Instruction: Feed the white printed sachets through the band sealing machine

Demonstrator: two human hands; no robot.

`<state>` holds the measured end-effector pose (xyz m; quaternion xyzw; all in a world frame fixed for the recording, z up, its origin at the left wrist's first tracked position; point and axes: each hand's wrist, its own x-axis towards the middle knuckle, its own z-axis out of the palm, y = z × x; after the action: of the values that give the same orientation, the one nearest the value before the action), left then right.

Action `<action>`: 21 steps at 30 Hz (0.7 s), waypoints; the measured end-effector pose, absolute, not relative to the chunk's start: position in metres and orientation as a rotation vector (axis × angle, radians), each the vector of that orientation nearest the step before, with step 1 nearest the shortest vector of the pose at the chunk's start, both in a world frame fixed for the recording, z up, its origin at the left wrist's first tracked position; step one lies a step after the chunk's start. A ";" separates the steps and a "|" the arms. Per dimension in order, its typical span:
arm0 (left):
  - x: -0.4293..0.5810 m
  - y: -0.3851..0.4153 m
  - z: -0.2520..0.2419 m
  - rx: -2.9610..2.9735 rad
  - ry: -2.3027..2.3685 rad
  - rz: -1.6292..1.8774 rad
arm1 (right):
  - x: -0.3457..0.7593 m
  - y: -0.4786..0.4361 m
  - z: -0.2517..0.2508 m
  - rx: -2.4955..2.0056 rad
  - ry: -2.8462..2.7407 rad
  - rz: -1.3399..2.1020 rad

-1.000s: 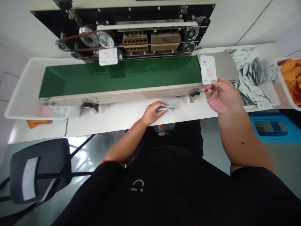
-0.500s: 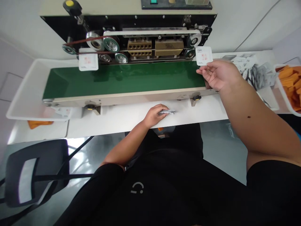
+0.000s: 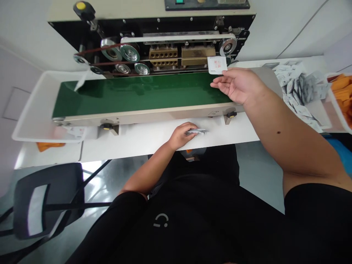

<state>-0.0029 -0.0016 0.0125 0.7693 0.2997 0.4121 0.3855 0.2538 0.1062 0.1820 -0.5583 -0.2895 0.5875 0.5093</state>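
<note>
- Holding a thin stack of foil sachets (image 3: pixel 197 131) in the left hand (image 3: pixel 181 136), with fingers curled closed, on the white table (image 3: pixel 137 142).
- Right hand (image 3: pixel 236 86) spread open, palm down, fingers flat; a white printed sachet (image 3: pixel 217 65) lies at the far edge of the green conveyor belt (image 3: pixel 137 93), perhaps touching the fingertips.

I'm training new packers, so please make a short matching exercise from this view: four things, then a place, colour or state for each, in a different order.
Things:
1. Left hand
2. Right hand
3. Conveyor belt
4. Orange strips

Places, colours or states:
A. In a tub at the far right
B. Green, running along the front of the sealer
C. Open, just below a lone sachet
D. Closed on a small stack of sachets above the bench

Pairs: 1-D, 2-C, 3-B, 4-A
</note>
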 end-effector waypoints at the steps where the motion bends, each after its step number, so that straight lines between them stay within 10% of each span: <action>1: -0.003 -0.002 0.013 1.961 0.766 1.050 | 0.250 0.097 0.182 -1.326 -0.732 1.397; 12: -0.003 -0.001 0.016 1.966 0.819 1.064 | 0.228 -0.051 0.049 -1.328 -1.271 0.592; 21: -0.002 -0.001 0.017 1.936 0.933 0.980 | 0.242 -0.055 0.004 -1.294 -1.433 0.944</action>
<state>-0.0019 -0.0010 0.0174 0.7583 0.3652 0.3837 0.3800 0.2424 -0.0552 0.0042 -0.5296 -0.5864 0.3861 0.4761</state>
